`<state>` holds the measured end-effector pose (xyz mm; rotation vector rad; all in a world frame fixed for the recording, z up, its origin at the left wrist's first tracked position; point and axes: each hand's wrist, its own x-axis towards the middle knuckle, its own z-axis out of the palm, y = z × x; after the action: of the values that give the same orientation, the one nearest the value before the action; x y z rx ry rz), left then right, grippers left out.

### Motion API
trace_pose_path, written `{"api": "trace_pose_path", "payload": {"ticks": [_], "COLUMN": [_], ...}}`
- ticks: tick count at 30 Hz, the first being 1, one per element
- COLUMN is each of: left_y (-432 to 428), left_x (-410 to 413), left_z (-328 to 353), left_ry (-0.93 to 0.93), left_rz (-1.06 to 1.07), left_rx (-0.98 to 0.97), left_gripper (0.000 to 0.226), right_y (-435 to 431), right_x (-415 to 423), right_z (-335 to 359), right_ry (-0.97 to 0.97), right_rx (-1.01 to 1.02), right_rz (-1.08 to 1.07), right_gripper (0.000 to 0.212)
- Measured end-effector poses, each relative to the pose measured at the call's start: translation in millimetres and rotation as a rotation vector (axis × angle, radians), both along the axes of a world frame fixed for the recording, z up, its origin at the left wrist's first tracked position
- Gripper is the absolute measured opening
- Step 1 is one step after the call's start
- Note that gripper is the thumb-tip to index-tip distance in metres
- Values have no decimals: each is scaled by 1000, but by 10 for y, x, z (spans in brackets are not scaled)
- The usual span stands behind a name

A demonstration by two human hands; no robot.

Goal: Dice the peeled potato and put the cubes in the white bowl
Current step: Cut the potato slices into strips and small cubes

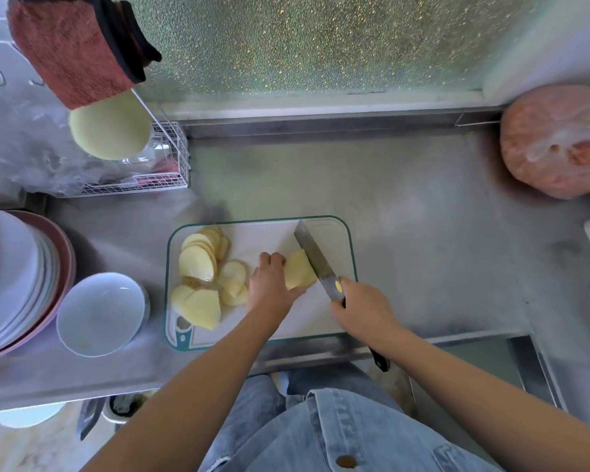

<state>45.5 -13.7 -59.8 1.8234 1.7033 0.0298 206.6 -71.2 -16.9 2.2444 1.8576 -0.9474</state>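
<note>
On the white cutting board (324,321) with its teal rim, my left hand (269,284) holds down a piece of peeled potato (298,274) with curled fingers. My right hand (361,308) grips the handle of a knife (315,258), and the blade rests against the right side of that piece. Several yellow potato slices (201,264) lie in a loose heap on the left part of the board. An empty white bowl (101,313) stands on the steel counter to the left of the board.
A stack of plates (17,277) sits at the far left edge. A wire rack (164,165) with a pale round lid stands behind the bowl. A bag of orange-pink food (559,141) lies at the back right. The counter's front edge runs just below the board.
</note>
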Motion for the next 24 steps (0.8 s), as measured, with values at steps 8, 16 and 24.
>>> {"api": "trace_pose_path", "payload": {"ticks": [8,16,24], "left_y": [-38,-60,-52], "left_x": [55,80,16], "left_z": [19,36,5], "left_ry": [-19,11,-74], "left_rz": [72,82,97], "left_rx": [-2,-13,-21], "left_gripper": [63,61,61], "right_y": [98,70,73], "right_x": [65,59,64], "right_z": [-70,-166,-133], "right_ry": [-4,58,47], "right_rx": [81,28,128], "right_rz": [94,164,103], "right_gripper": [16,15,16]}}
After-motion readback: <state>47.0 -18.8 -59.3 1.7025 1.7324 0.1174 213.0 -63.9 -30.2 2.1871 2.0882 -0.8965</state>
